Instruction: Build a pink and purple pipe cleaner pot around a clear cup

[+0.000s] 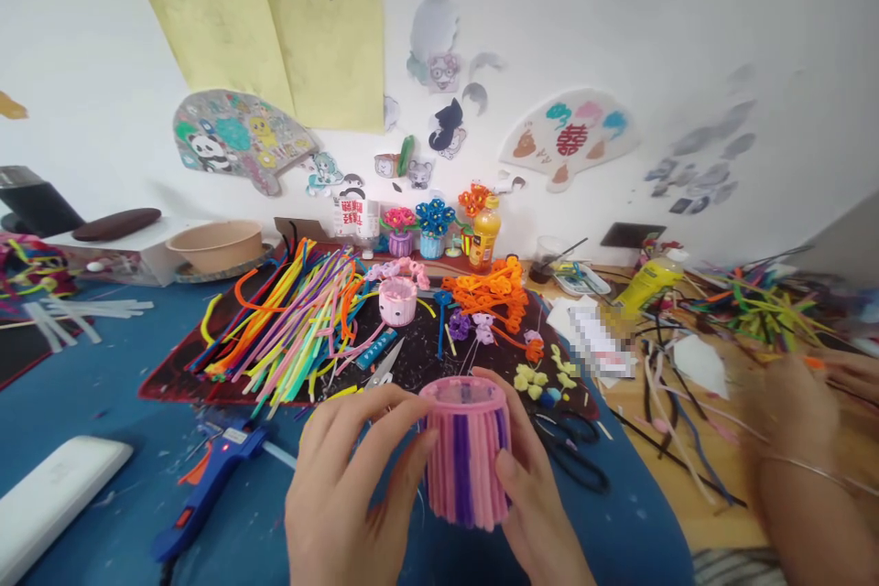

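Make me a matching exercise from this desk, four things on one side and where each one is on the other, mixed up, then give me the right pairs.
Things
1. Striped container
2. Glue gun
3. Beige bowl
4. Orange drink bottle

Places
A. At the back left, near the wall
B. On the blue mat, to the left of the left hand
C. Near the wall, just right of the blue flowers
D. Between the left hand and the right hand

Right pairs: 1-D, 2-B, 3-A, 4-C.
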A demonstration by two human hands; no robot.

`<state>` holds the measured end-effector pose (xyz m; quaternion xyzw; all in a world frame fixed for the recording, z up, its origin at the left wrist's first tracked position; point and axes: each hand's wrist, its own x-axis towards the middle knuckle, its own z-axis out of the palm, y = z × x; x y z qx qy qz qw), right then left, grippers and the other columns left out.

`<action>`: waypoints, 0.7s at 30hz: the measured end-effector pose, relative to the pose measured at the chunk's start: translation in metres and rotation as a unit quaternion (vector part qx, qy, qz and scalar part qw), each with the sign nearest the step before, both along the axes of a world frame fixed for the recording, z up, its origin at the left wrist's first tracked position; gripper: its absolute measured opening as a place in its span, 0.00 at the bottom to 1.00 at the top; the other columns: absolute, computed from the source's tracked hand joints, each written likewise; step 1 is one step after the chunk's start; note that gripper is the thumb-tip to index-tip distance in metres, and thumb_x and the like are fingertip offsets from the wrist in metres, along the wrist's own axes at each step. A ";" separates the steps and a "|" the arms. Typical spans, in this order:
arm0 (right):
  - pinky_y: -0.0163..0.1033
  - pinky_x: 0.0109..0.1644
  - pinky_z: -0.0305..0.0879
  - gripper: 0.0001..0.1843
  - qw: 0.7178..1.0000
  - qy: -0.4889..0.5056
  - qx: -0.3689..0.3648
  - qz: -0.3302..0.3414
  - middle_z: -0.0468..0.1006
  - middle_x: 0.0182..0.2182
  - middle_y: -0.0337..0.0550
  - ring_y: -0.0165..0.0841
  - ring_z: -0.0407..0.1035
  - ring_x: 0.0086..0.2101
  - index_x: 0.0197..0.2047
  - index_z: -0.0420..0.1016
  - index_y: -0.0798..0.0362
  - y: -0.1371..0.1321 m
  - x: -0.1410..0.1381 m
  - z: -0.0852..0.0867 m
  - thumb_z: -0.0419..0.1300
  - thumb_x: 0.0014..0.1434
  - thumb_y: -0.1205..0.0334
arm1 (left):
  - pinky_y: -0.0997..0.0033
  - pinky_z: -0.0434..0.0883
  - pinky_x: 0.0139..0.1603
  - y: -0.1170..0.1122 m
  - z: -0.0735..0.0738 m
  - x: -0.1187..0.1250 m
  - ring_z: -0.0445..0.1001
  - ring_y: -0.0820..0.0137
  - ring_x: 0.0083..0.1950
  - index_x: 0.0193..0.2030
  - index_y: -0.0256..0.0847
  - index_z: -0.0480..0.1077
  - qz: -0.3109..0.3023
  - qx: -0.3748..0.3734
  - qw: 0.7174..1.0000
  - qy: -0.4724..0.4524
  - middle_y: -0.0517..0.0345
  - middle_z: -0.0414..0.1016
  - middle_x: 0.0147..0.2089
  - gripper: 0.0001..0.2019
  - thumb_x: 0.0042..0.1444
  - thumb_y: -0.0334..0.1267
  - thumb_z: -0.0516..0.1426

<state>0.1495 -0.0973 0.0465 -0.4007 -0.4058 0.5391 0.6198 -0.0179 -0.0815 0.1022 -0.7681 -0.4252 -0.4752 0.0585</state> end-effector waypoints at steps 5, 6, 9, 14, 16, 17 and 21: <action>0.48 0.43 0.77 0.35 1.000 0.009 -0.013 0.023 0.83 0.43 0.47 0.46 0.80 0.40 0.61 0.66 0.42 0.000 -0.001 0.007 0.64 0.55 0.36 | 0.68 0.69 0.43 0.009 0.006 -0.001 0.71 0.67 0.44 0.44 0.47 0.74 -0.021 -0.024 0.999 0.022 0.59 0.76 0.42 0.09 0.60 0.29 0.61; 0.48 0.43 0.76 0.35 1.000 0.009 -0.014 0.024 0.83 0.42 0.47 0.46 0.80 0.40 0.61 0.67 0.42 0.000 -0.001 0.007 0.65 0.55 0.36 | 0.67 0.69 0.43 0.010 0.006 -0.001 0.71 0.67 0.44 0.43 0.47 0.74 -0.023 -0.032 0.999 0.020 0.59 0.76 0.41 0.08 0.61 0.29 0.61; 0.47 0.43 0.76 0.34 0.999 0.026 -0.012 0.026 0.84 0.41 0.46 0.45 0.80 0.38 0.59 0.69 0.43 0.001 -0.001 0.007 0.66 0.54 0.38 | 0.67 0.70 0.43 0.011 0.005 -0.001 0.71 0.67 0.44 0.41 0.47 0.73 -0.029 -0.050 0.998 0.015 0.59 0.76 0.41 0.07 0.61 0.29 0.61; 0.47 0.44 0.76 0.34 0.998 0.042 -0.014 0.042 0.84 0.43 0.46 0.45 0.80 0.39 0.59 0.69 0.43 0.002 -0.001 0.006 0.67 0.54 0.39 | 0.68 0.68 0.43 0.011 0.003 0.002 0.70 0.68 0.44 0.41 0.46 0.72 -0.025 -0.059 0.998 0.006 0.61 0.76 0.41 0.07 0.61 0.29 0.61; 0.46 0.45 0.75 0.35 0.997 0.054 -0.025 0.047 0.83 0.44 0.46 0.44 0.79 0.40 0.60 0.69 0.44 0.002 0.000 0.005 0.68 0.53 0.39 | 0.68 0.68 0.44 0.011 0.003 0.003 0.70 0.69 0.44 0.40 0.46 0.72 -0.027 -0.066 0.997 -0.006 0.61 0.76 0.41 0.06 0.62 0.29 0.61; 0.45 0.45 0.74 0.35 0.996 0.062 -0.031 0.047 0.83 0.45 0.46 0.44 0.79 0.40 0.60 0.69 0.44 0.002 0.000 0.005 0.68 0.53 0.40 | 0.69 0.67 0.44 0.011 0.003 0.004 0.70 0.69 0.44 0.40 0.46 0.72 -0.030 -0.069 0.997 -0.014 0.62 0.76 0.41 0.06 0.62 0.29 0.60; 0.40 0.43 0.73 0.33 0.993 0.098 -0.050 0.039 0.83 0.46 0.44 0.42 0.78 0.42 0.60 0.70 0.43 0.002 0.001 0.003 0.69 0.54 0.41 | 0.72 0.67 0.44 0.011 0.005 0.007 0.70 0.72 0.43 0.40 0.44 0.74 -0.041 -0.055 0.997 -0.043 0.62 0.74 0.40 0.07 0.63 0.27 0.59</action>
